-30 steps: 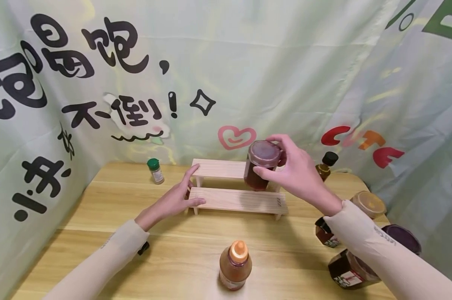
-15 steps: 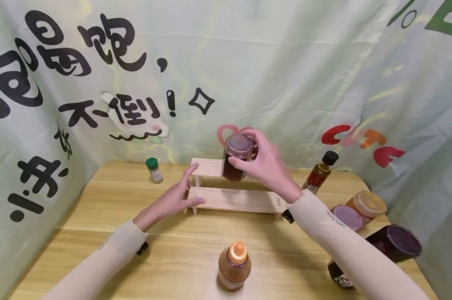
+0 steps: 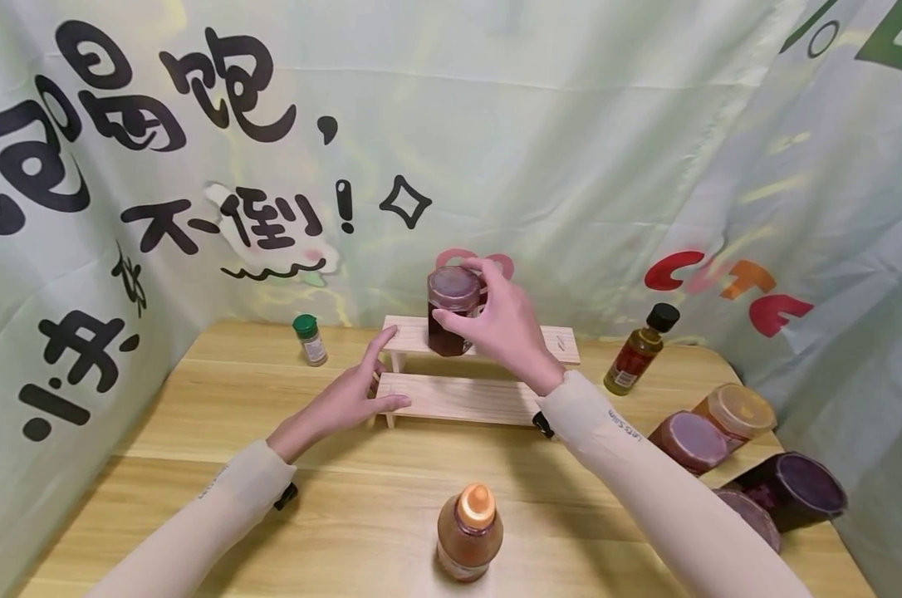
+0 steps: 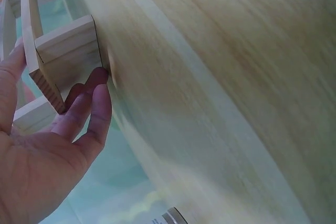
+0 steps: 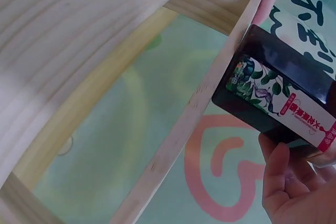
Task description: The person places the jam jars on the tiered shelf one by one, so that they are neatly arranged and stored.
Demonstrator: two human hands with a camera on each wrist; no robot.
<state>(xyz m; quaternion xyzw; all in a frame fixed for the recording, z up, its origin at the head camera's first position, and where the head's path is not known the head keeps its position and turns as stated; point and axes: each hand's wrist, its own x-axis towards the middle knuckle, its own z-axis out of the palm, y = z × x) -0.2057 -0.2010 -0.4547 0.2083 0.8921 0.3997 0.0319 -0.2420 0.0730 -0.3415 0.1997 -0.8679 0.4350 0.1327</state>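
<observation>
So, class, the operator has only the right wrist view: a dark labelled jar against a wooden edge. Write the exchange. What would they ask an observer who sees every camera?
Operator: Which board is that edge?
Observer: The upper step of a two-step wooden rack. The right hand grips the jar near its lid, over that step's left part.
Operator: Where is the other hand?
Observer: The left hand rests on the rack's left end, thumb on the lower step.
Operator: Anything close in front?
Observer: An orange-capped bottle stands on the table, nearer the person.
</observation>
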